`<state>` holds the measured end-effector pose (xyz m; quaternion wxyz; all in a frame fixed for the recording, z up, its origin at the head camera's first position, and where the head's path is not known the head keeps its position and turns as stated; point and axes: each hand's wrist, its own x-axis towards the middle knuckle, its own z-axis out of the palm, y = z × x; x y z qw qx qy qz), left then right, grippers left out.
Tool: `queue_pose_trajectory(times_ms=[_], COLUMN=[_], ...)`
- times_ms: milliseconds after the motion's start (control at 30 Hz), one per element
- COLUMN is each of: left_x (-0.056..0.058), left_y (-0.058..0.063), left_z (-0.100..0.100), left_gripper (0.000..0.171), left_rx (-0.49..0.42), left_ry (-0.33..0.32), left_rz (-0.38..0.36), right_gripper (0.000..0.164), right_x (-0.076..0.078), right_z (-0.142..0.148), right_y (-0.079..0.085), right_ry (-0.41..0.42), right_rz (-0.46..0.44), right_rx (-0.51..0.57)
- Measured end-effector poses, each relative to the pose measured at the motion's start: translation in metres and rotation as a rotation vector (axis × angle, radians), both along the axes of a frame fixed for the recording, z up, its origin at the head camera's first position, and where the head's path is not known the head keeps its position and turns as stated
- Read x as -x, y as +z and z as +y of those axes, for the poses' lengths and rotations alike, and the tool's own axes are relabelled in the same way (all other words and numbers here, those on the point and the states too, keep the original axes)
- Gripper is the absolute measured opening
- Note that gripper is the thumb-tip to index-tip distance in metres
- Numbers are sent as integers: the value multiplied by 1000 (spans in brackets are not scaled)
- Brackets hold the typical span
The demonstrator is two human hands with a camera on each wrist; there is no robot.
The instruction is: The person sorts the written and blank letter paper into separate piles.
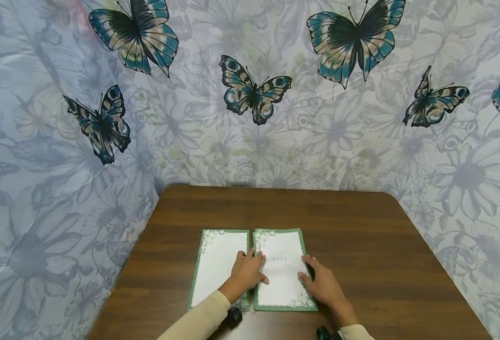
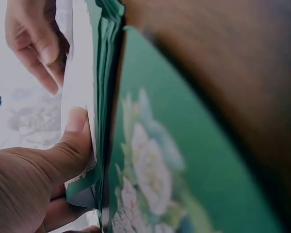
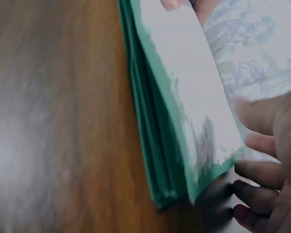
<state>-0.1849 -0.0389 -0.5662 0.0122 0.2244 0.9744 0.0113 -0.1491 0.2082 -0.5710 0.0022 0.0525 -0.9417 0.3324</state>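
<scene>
Two stacks of white paper sheets with green floral borders lie side by side: the left stack [image 1: 217, 264] and the right stack [image 1: 280, 293]. My left hand [image 1: 247, 271] is at the left edge of the right stack. In the left wrist view its thumb [image 2: 76, 124] presses on the top sheet, fingers partly hidden behind a bent green edge. At the right edge of that stack is my right hand [image 1: 324, 283], fingers spread and loosely bent. The right wrist view shows these fingers [image 3: 257, 172] beside the raised corner of the top sheet [image 3: 201, 160].
The brown wooden table [image 1: 368, 245] stretches around both stacks. Behind it hangs a pale floral cloth [image 1: 190, 141] printed with blue butterflies. Dark wrist devices [image 1: 234, 316] sit near the cuffs of the light sleeves [image 1: 205, 314].
</scene>
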Motion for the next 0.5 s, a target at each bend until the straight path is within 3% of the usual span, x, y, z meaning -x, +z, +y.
queue_pose_trajectory(times_ms=[300,500], left_x=[0,-1], left_y=[-4,-2], left_z=[-1,0], left_gripper=[62,60], left_rx=[14,7], left_ry=[-9,0], left_rz=[30,13], right_gripper=[40,45], right_x=[7,15], right_z=[-5,-5], right_y=[3,10], right_ry=[-170,-332], right_rz=[66,-21], right_rx=[231,499])
